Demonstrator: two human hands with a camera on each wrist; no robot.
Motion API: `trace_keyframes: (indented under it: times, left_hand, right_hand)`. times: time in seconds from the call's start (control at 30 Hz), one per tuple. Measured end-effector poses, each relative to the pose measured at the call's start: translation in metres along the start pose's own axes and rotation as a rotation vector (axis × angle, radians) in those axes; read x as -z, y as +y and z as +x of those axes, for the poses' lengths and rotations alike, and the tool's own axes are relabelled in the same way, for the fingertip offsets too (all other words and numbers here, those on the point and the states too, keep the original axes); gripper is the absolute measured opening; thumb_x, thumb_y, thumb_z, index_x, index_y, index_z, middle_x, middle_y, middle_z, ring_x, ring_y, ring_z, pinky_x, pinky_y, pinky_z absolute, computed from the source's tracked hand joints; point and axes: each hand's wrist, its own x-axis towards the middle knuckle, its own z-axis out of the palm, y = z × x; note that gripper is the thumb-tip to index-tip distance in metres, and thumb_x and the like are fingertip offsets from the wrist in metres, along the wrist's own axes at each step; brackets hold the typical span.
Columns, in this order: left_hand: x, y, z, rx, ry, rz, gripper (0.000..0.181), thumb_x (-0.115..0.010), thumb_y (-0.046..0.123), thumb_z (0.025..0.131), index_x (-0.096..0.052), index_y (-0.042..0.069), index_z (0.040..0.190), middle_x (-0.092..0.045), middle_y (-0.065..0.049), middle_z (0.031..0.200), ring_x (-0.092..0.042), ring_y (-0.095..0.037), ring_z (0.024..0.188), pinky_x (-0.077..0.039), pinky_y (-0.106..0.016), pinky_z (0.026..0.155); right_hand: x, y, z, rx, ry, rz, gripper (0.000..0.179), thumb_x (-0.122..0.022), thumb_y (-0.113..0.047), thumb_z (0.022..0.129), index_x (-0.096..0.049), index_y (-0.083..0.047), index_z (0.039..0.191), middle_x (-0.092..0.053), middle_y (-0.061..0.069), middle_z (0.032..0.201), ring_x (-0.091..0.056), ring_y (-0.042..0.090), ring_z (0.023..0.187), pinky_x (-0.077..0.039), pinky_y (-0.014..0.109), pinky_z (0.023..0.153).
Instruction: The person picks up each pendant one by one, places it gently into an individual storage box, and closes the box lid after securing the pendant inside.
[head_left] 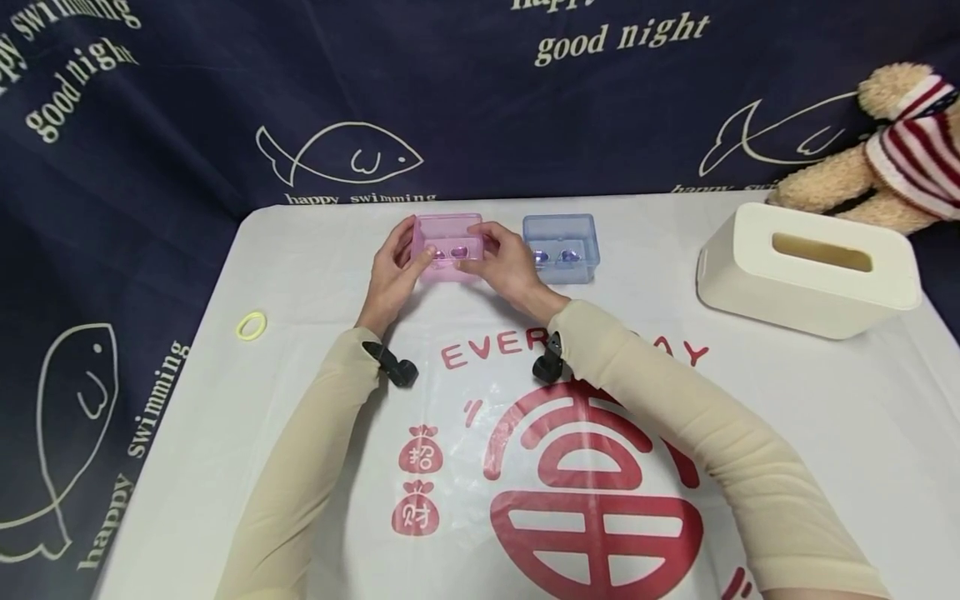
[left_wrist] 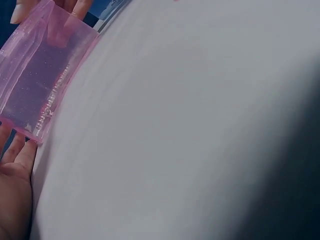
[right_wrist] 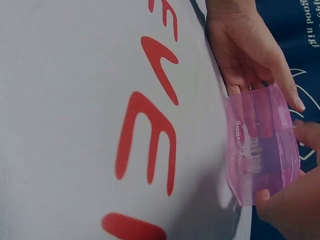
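A see-through pink plastic box [head_left: 448,225] stands near the back of the table, held from both sides. My left hand [head_left: 392,273] grips its left end, the thumb lying over the front rim. On the opposite end my right hand [head_left: 512,265] holds it, thumb low on the front and fingers at the upper edge. Small shiny purple pieces [head_left: 459,252] show inside; their kind is unclear. The right wrist view shows raised lettering on the front of the pink box [right_wrist: 265,165]. Just right of my right hand is a see-through blue box [head_left: 562,229] with similar purple pieces [head_left: 570,256].
A cream tissue box [head_left: 806,275] stands at the right, with a teddy bear [head_left: 892,158] behind it. A yellow ring [head_left: 251,326] lies on the left of the white tablecloth [head_left: 300,258]. Dark blue printed cloth [head_left: 480,100] hangs behind the table.
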Motion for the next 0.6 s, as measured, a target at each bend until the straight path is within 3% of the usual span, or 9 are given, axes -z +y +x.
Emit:
trace_keyframes:
  times: [0.17, 0.47, 0.6]
  left_hand:
    - [-0.0002, -0.0005, 0.0009, 0.018, 0.009, 0.002, 0.065, -0.065, 0.007, 0.089, -0.035, -0.001, 0.146, -0.039, -0.022, 0.151, -0.038, -0.031, 0.141, -0.028, -0.036, 0.121]
    - [-0.0030, -0.0038, 0.0035, 0.017, -0.010, -0.006, 0.069, -0.068, 0.007, 0.087, -0.034, 0.000, 0.147, -0.039, -0.020, 0.151, -0.037, -0.029, 0.142, -0.029, -0.036, 0.120]
    - [-0.0028, -0.0003, 0.0031, 0.009, -0.019, -0.016, 0.071, -0.067, 0.004, 0.087, -0.031, -0.001, 0.148, -0.034, -0.022, 0.153, -0.033, -0.031, 0.144, -0.027, -0.036, 0.122]
  right_hand:
    - [-0.0019, 0.0005, -0.0010, 0.010, 0.027, -0.011, 0.039, -0.070, -0.011, 0.088, -0.060, -0.007, 0.126, -0.057, 0.012, 0.137, -0.053, 0.022, 0.127, -0.045, 0.027, 0.108]
    - [0.0001, 0.0026, -0.0019, -0.002, 0.041, -0.023, 0.041, -0.071, -0.014, 0.088, -0.060, -0.009, 0.127, -0.057, 0.012, 0.136, -0.054, 0.023, 0.125, -0.045, 0.030, 0.108]
    - [0.0034, 0.0003, -0.0049, 0.065, 0.001, -0.147, 0.046, -0.069, -0.017, 0.090, -0.055, -0.008, 0.132, -0.056, 0.015, 0.136, -0.056, 0.026, 0.122, -0.048, 0.033, 0.105]
